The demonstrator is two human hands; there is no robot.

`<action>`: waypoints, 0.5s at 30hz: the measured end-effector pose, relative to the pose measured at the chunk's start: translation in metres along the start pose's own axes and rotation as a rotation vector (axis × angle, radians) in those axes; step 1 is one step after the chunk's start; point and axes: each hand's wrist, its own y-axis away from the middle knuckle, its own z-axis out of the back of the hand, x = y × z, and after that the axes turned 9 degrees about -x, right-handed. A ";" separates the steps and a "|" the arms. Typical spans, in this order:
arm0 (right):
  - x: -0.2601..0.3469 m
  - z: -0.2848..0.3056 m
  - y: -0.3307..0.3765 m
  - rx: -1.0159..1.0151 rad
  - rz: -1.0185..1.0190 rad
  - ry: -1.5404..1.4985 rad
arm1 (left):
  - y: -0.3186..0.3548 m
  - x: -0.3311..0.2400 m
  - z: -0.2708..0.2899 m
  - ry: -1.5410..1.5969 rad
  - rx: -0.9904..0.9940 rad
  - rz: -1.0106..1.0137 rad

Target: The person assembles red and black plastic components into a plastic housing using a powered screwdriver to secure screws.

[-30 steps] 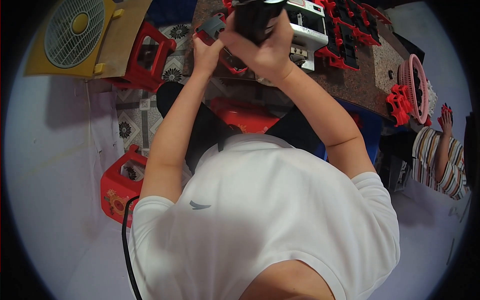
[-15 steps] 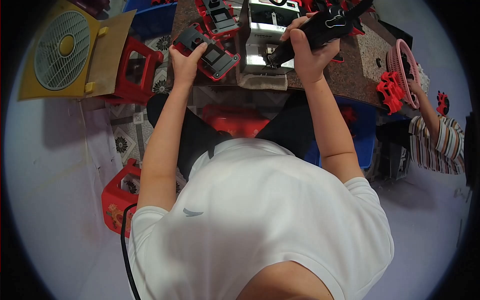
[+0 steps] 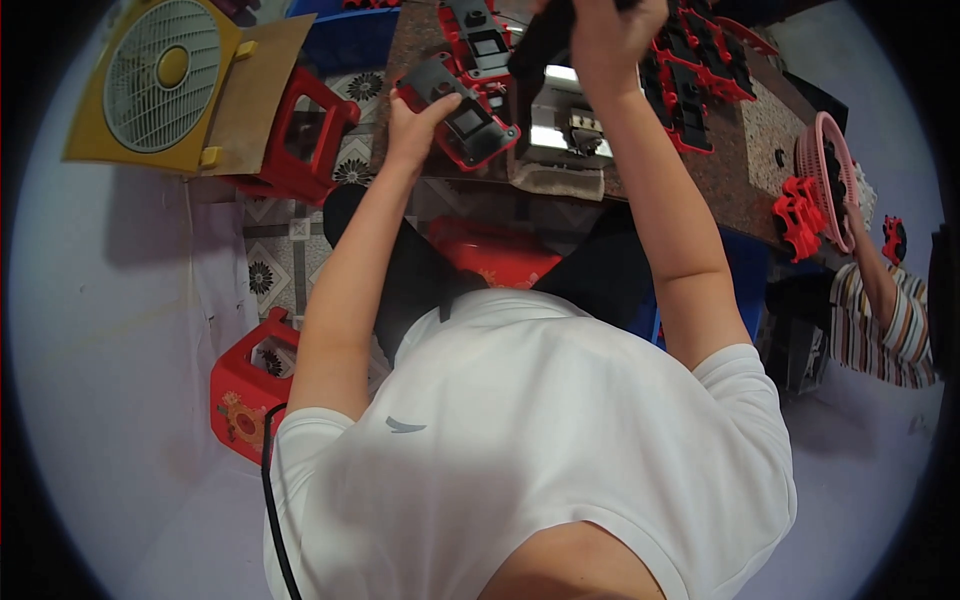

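Red-edged casing (image 3: 462, 112) fills our left grip (image 3: 410, 135), a black tool (image 3: 545, 38) our right grip (image 3: 620, 30); we're seemingly positioning, needing steadiness.

- Desk (image 3: 730, 172), right: open strip between red-black housings (image 3: 687, 100) and red parts (image 3: 797, 218).
- Metal machine (image 3: 545, 112), centre: bars a low crossing from held housing (image 3: 466, 122) to right forearm (image 3: 672, 185).
- Rear housing (image 3: 480, 42), left: just beyond the held housing, little room between.
- Between forearms, above the desk's front edge: open air.
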 end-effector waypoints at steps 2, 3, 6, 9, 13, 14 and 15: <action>-0.015 -0.027 0.000 -0.126 0.119 0.151 | 0.000 0.004 -0.002 -0.048 -0.070 -0.023; -0.035 -0.026 -0.003 -0.099 0.168 0.162 | 0.000 0.004 -0.004 -0.049 -0.072 -0.029; -0.058 -0.039 -0.004 -0.110 0.092 0.182 | 0.005 -0.004 -0.007 -0.075 -0.077 0.072; -0.068 -0.044 -0.003 -0.083 0.137 0.281 | 0.000 0.007 0.001 -0.063 -0.060 0.047; -0.076 -0.046 -0.002 -0.078 0.088 0.245 | -0.003 0.008 0.001 -0.025 -0.024 0.016; -0.079 -0.044 -0.003 -0.072 0.097 0.237 | -0.001 0.005 -0.001 -0.022 -0.024 0.018; -0.081 -0.041 -0.002 -0.071 0.096 0.240 | 0.001 0.001 -0.002 -0.035 -0.023 0.006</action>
